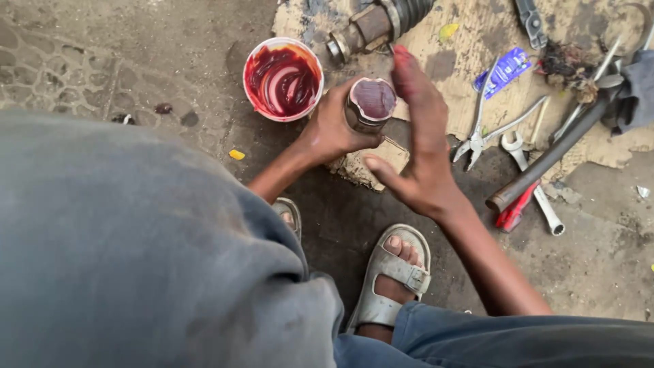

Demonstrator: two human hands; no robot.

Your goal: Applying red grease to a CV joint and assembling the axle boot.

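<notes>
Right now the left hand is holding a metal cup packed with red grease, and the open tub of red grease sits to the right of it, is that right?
Not quite. In the head view the tub of red grease sits to the left of the metal cup, not the right. The left hand does hold the cup, which is packed with red grease.

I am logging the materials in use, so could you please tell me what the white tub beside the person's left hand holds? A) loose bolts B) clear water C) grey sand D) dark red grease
D: the white tub is smeared inside with thick dark red grease, the same colour that coats the fingertips of the right hand.
</notes>
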